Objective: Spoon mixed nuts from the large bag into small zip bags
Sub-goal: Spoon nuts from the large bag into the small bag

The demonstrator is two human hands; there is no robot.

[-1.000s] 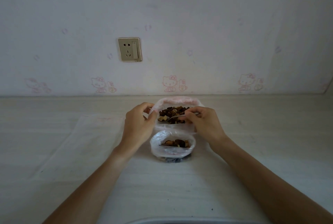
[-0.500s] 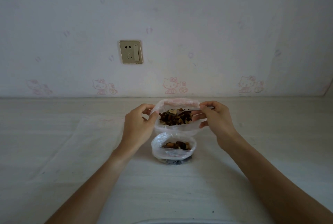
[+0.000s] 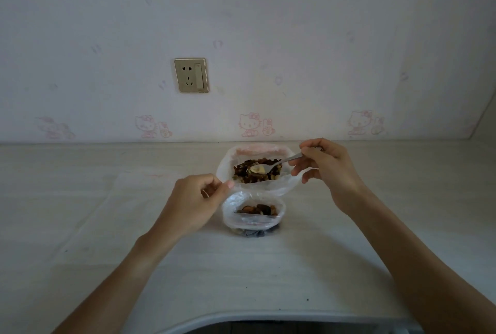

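On the left of the pale desk (image 3: 80, 226) a flat sheet of clear plastic (image 3: 112, 199) lies spread, thin and hard to make out. Just right of it, the left hand (image 3: 196, 204) pinches the near-left rim of the large bag (image 3: 228, 169) between thumb and curled fingers, holding its mouth open. The bag stands at the middle, its film soft and floppy; it looks apt to sag shut unless held at the rim, which seems the right place to take it. Inside, the mixed nuts (image 3: 255, 174) are loose, light pieces that would roll off easily. Directly in front of it, touching its near wall, sits the small zip bag (image 3: 253, 216), partly filled and open, equally limp and likely to tip. Over the large bag the spoon (image 3: 271, 166) carries a heap of nuts, level. Farthest right, the right hand (image 3: 327, 172) grips the thin, stiff metal handle at its end between fingertips and thumb.
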